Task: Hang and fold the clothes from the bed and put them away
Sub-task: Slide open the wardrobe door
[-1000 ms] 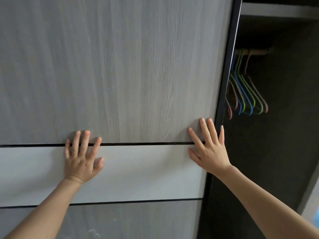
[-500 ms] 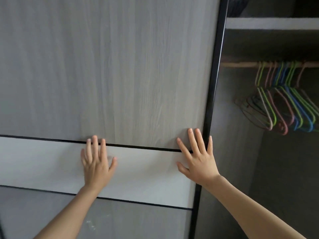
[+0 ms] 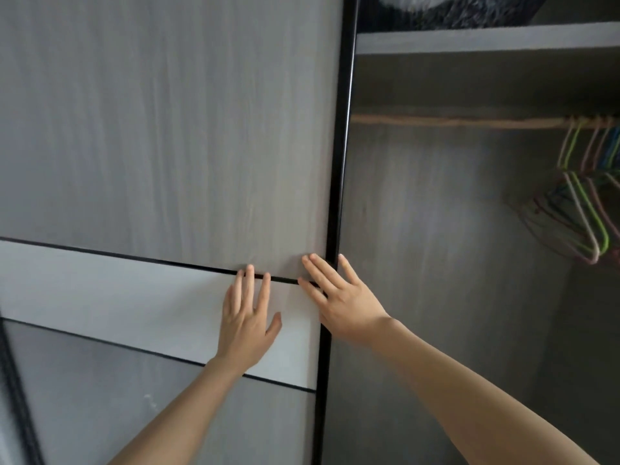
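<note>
Wardrobe shelf (image 3: 486, 36) & rail (image 3: 436, 119)
Dark fuzzy bundle (image 3: 463, 8) on shelf; coloured hangers (image 3: 589, 211) hung on rail, far R.

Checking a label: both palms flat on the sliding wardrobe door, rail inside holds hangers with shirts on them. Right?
Not quite. The head view shows the hangers on the rail bare, no shirts. The left hand and right hand do lie flat on the sliding wardrobe door.

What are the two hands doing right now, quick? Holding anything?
Left hand: open, pressed flat on the sliding wardrobe door, holding nothing.
Right hand: open, flat against the same door at its black edge, holding nothing.
</note>
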